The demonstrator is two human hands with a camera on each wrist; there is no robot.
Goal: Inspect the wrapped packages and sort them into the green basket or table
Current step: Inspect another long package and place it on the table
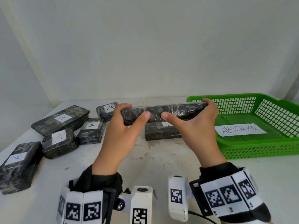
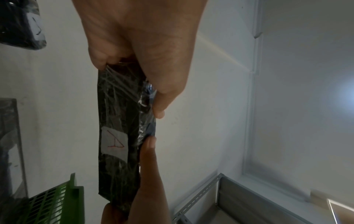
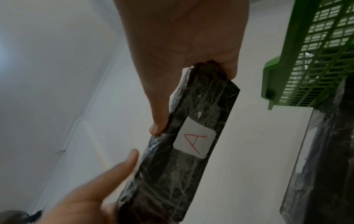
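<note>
- We held the long wrapped package [image 1: 163, 113] above the worktop [image 1: 155, 160] middle, left hand [image 1: 121, 135] and right hand [image 1: 199, 126] each clasping an end; likely to inspect its wrapping.
- Its "A" label [image 3: 194, 138] faced away; the green basket [image 1: 258, 147] waited at the right edge.

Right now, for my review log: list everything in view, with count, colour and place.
held package: one, black, clear-wrapped, white label with a red A, lifted above the table.
packages on the table: six, black; five at left, one under the held one.
green basket: one, at right, no package seen inside.
ABNORMAL sign: one, white, in the basket.
table: white.
left hand: grip on the package's left end.
right hand: grip on its right end.
</note>
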